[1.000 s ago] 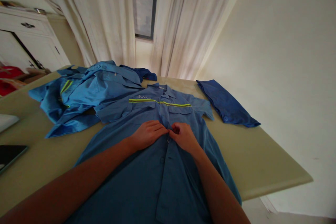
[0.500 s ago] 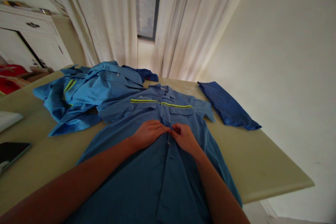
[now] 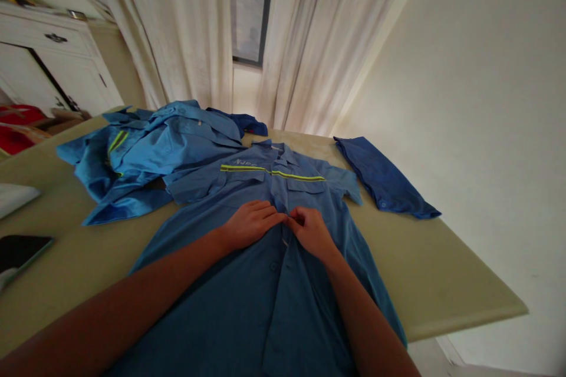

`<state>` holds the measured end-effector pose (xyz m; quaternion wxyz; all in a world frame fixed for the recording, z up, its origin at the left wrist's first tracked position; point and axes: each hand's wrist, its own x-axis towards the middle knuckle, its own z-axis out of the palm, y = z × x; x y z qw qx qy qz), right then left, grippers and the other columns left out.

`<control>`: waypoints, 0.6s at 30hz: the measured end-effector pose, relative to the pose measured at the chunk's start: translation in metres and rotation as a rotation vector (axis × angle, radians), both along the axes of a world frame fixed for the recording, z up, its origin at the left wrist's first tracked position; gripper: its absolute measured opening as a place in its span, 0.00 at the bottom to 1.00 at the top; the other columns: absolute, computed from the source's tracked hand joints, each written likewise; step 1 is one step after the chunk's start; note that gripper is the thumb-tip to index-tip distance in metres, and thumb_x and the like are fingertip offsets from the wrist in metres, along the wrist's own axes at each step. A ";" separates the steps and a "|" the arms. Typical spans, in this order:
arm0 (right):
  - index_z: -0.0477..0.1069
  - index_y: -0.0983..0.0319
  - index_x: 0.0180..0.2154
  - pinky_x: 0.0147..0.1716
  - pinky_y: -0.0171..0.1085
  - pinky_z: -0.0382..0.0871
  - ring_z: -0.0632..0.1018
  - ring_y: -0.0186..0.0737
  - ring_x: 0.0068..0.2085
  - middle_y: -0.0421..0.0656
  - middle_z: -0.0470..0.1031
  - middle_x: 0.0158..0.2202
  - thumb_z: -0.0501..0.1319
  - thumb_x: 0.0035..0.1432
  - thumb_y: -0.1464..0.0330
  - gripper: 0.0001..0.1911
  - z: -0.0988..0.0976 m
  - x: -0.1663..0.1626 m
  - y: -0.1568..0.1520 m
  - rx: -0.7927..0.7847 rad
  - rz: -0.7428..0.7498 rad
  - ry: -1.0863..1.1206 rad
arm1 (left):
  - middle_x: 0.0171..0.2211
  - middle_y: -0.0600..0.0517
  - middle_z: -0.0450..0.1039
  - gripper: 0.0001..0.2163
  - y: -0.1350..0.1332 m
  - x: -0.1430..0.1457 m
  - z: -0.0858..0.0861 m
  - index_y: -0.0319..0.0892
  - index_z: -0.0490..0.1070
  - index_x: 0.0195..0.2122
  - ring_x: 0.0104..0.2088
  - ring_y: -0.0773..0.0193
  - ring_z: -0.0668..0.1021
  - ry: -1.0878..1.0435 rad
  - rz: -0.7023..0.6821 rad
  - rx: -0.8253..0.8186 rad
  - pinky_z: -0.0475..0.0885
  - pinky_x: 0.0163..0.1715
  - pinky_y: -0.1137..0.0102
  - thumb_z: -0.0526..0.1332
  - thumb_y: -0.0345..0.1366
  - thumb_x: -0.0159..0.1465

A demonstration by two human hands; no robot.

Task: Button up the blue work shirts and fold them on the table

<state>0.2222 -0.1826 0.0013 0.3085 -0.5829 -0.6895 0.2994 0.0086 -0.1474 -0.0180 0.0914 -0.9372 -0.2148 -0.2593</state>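
Observation:
A blue short-sleeved work shirt [image 3: 230, 288] lies face up, collar away from me, a yellow stripe across its chest. At the middle of its front placket my left hand [image 3: 254, 224] pinches the cloth between thumb and fingers. My right hand [image 3: 309, 231] grips the placket edge from the other side, fingers curled, its fingertips meeting those of the left. Whatever button or buttonhole is between them is hidden. Below the hands the front edges lie loose, and a button [image 3: 273, 266] shows on the left side.
Left of the shirt a crumpled lighter blue garment [image 3: 150, 153] is heaped on the table [image 3: 455, 283]. A folded dark blue garment [image 3: 384, 179] lies at the right. A phone [image 3: 22, 253] and a white object [image 3: 15, 197] sit at the left edge. Curtains [image 3: 186, 29] hang behind.
Both hands stay at the same spot on the placket, with almost no movement of the fingers. The camera view has shifted very slightly.

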 end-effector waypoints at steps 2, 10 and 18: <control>0.74 0.62 0.28 0.27 0.33 0.62 0.74 0.36 0.26 0.40 0.74 0.24 0.62 0.59 0.66 0.09 0.002 -0.001 -0.001 -0.016 0.005 0.028 | 0.37 0.49 0.77 0.12 0.000 0.000 0.000 0.42 0.73 0.53 0.36 0.62 0.76 0.007 0.003 0.028 0.71 0.38 0.67 0.52 0.34 0.75; 0.74 0.63 0.31 0.21 0.31 0.61 0.70 0.32 0.21 0.36 0.71 0.22 0.60 0.57 0.66 0.08 0.003 0.004 -0.003 -0.130 0.106 0.215 | 0.40 0.49 0.76 0.19 -0.001 -0.002 0.000 0.44 0.65 0.64 0.36 0.61 0.76 0.102 0.033 0.035 0.71 0.37 0.67 0.55 0.30 0.72; 0.77 0.64 0.35 0.18 0.30 0.61 0.69 0.30 0.18 0.37 0.73 0.23 0.57 0.55 0.69 0.11 -0.003 0.007 0.003 -0.194 0.102 0.253 | 0.38 0.50 0.76 0.10 0.001 -0.002 -0.001 0.43 0.74 0.47 0.36 0.62 0.77 0.092 0.032 -0.082 0.70 0.38 0.68 0.53 0.34 0.74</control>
